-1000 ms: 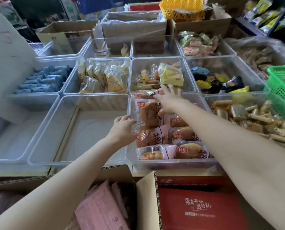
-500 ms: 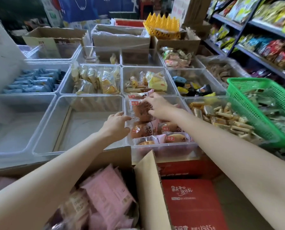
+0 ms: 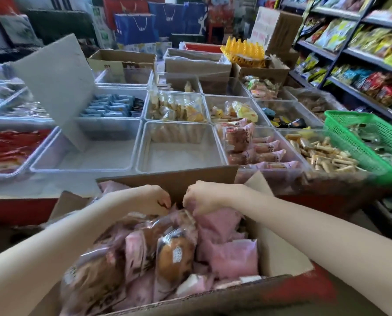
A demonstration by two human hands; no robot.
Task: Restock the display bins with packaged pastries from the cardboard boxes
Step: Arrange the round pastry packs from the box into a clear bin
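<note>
Left hand fingertips buried among pastry packs; cardboard box cut off at bottom edge; labels blurred.

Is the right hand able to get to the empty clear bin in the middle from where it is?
Probably yes. The right hand is down in the cardboard box, gripping a pink pastry pack. The empty bin sits just beyond the box's far flap, open-topped, with nothing over it.

Single head cam, worn by person, looks fwd & down, close over the open cardboard box, display bins just beyond, shelves at right.
</note>
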